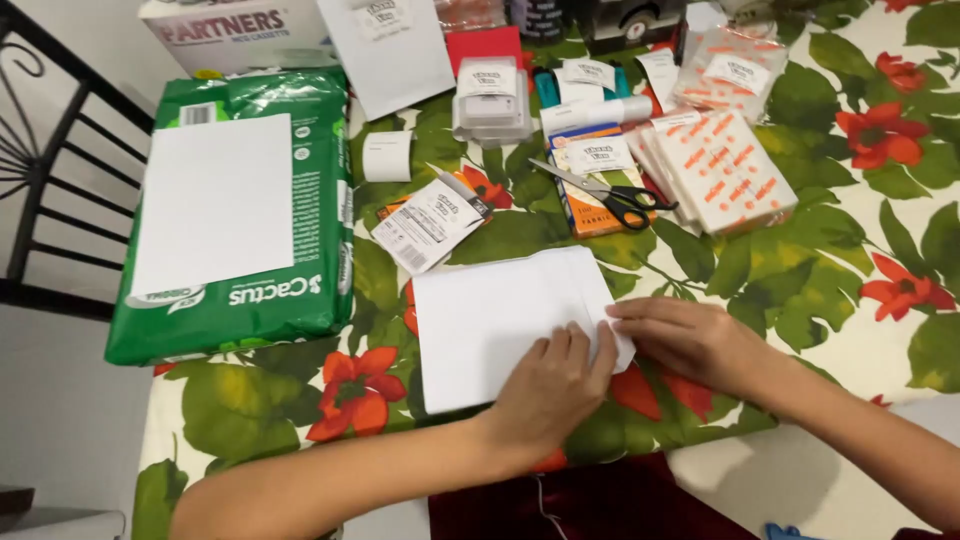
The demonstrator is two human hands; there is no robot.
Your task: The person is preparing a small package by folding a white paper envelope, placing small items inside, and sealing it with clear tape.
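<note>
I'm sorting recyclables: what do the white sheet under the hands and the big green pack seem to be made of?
White sheet: looks like matte paper, since it holds a folded edge under the left hand and right hand. Green pack: probably thin plastic film, glossy and wrinkled.

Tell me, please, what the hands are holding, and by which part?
Both the left hand and right hand press the white folded paper flat at its right edge.
</note>
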